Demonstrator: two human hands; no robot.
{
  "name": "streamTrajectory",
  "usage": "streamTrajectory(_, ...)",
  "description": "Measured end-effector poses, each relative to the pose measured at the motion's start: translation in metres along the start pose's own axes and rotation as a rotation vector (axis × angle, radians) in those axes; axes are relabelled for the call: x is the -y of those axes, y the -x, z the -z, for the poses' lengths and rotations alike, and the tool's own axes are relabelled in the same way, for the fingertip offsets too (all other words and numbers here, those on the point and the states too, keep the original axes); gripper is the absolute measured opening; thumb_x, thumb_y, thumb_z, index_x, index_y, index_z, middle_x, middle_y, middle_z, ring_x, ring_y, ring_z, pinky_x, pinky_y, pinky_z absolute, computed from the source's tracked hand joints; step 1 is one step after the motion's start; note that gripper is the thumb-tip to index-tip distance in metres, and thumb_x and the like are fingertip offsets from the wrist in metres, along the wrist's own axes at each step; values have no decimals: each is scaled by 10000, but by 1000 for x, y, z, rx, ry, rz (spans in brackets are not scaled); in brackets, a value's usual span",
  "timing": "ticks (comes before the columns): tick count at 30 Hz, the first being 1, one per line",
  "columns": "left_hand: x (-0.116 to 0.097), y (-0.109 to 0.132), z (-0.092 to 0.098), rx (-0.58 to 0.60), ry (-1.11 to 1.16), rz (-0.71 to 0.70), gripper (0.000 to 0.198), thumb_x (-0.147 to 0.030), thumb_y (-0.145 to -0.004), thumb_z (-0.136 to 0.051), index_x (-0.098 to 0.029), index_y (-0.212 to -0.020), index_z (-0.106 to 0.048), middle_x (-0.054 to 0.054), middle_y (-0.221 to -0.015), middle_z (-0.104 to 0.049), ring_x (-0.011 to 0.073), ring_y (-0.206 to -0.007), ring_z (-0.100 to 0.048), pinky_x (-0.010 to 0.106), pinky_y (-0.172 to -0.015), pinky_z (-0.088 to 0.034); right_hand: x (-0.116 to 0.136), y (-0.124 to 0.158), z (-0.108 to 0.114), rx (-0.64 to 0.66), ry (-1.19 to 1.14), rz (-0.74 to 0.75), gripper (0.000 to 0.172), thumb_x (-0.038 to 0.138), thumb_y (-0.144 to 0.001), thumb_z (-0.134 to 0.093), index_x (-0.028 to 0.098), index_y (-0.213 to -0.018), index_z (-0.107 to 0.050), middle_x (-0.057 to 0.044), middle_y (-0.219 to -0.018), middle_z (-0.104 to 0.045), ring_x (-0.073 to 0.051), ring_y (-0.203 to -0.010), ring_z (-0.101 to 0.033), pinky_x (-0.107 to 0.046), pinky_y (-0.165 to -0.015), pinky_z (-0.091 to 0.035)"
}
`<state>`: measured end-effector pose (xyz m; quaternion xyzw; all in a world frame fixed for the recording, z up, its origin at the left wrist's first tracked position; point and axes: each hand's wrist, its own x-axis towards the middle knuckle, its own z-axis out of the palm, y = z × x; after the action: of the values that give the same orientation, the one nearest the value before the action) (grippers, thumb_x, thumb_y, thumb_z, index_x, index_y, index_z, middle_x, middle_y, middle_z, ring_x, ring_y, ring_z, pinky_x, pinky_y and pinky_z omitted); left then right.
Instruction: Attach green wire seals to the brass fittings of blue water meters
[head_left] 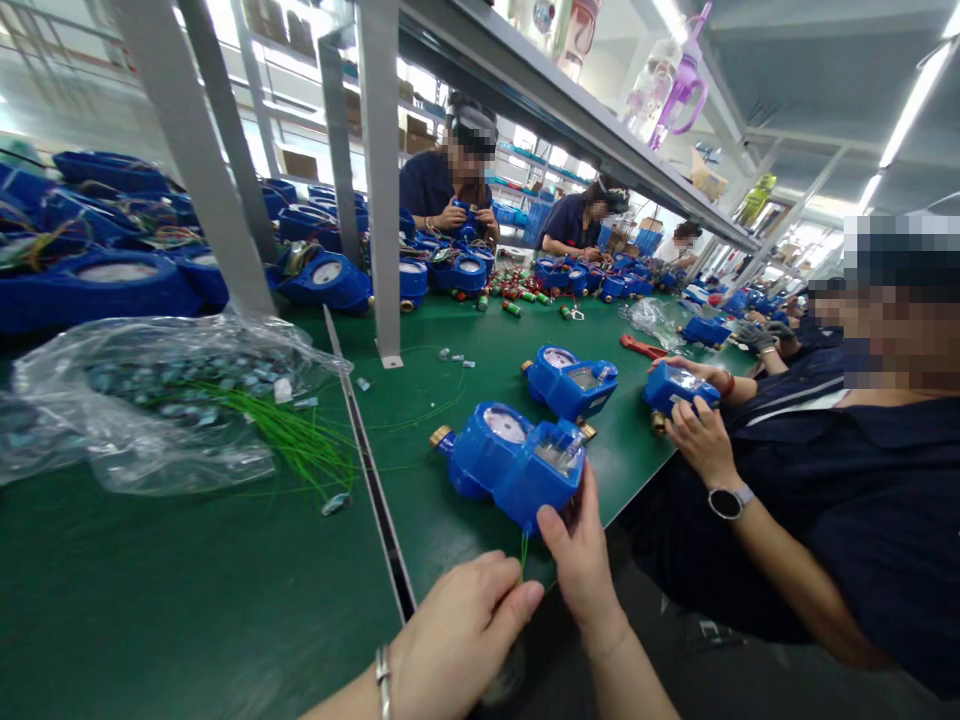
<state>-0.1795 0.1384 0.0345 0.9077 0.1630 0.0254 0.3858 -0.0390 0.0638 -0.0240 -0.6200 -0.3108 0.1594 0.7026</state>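
Note:
A blue water meter [514,462] with a round dial and brass ends rests at the near edge of the green bench [187,600]. My right hand [581,545] grips its near right corner, thumb and fingers pressed on the housing. My left hand [461,635] is closed in a pinch just below it, holding a thin green wire [523,548] that hangs from the meter's underside. A metal bracelet sits on my left wrist.
A second blue meter [571,383] lies just beyond. A clear plastic bag [161,400] with green wires and small parts lies to the left. A co-worker at my right holds another meter [679,387]. Grey posts [381,180] and many blue meters fill the back.

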Motion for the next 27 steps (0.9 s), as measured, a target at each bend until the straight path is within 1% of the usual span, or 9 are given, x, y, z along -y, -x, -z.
streamTrajectory(3, 0, -1, 1, -19, 107, 22, 369, -410, -916, -328, -181, -665, -470, 3, -723, -489, 162, -691, -467, 261, -632, -323, 6, -22, 1, 257, -44, 85, 797, 519, -821, -540, 182, -1439, -167, -120, -1406, -382, -250, -1274, -399, -417, -1051, -337)
streamTrajectory(5, 2, -2, 0, -38, 245, 53, 391, -458, -904, -318, -182, -660, -449, -8, -696, -460, 155, -663, -438, 254, -615, -319, 10, -24, 4, 323, 1, 97, 692, 508, -847, -504, 177, -1407, -271, -120, -1364, -435, -259, -1248, -427, -434, -1037, -351)
streamTrajectory(7, 6, -3, -2, -51, 409, 103, 423, -528, -876, -329, -185, -647, -425, -26, -647, -410, 140, -608, -383, 242, -570, -303, 12, -11, 7, 214, 151, 167, 563, 444, -868, -502, 184, -1351, -375, -119, -1332, -459, -263, -1225, -435, -448, -1017, -360)
streamTrajectory(10, 8, -5, -5, -40, 628, 169, 480, -633, -813, -386, -184, -648, -429, -54, -589, -328, 115, -540, -279, 229, -499, -250, 12, 26, 9, 54, 492, 489, 383, 305, -893, -484, 178, -1255, -472, -115, -1186, -540, -247, -1107, -486, -427, -934, -397)
streamTrajectory(13, 5, -7, -7, -19, 778, 188, 514, -677, -769, -439, -172, -672, -462, -56, -594, -319, 109, -544, -245, 221, -489, -243, 14, 56, 7, 82, 745, 820, 284, 200, -885, -480, 112, -1150, -529, -115, -988, -596, -235, -935, -521, -394, -820, -409)
streamTrajectory(15, 0, -9, -7, -13, 822, 177, 526, -685, -748, -467, -165, -668, -477, -46, -614, -341, 112, -570, -256, 218, -503, -261, 17, 62, 6, 63, 852, 915, 227, 127, -863, -481, 83, -1073, -552, -113, -902, -603, -225, -852, -521, -381, -765, -400)
streamTrajectory(24, -8, -7, -2, -15, 724, 217, 519, -649, -810, -369, -190, -568, -380, -57, -525, -289, 116, -539, -254, 231, -516, -287, 29, 43, 12, 196, 1088, 1028, 193, 84, -805, -445, 102, -938, -584, -97, -805, -583, -214, -757, -481, -389, -730, -373)
streamTrajectory(25, -8, -7, -3, -29, 717, 192, 501, -629, -817, -376, -184, -588, -413, -48, -551, -335, 119, -556, -293, 230, -551, -322, 29, 44, 11, 205, 1046, 988, 172, 99, -815, -442, 116, -911, -583, -88, -788, -576, -209, -753, -480, -384, -730, -371)
streamTrajectory(27, -6, -9, -6, -66, 659, 133, 462, -580, -836, -386, -166, -668, -501, -17, -649, -456, 139, -636, -402, 239, -656, -377, 28, 48, 6, 225, 837, 709, 147, 152, -860, -418, 148, -804, -554, -53, -724, -546, -182, -712, -479, -349, -699, -384)
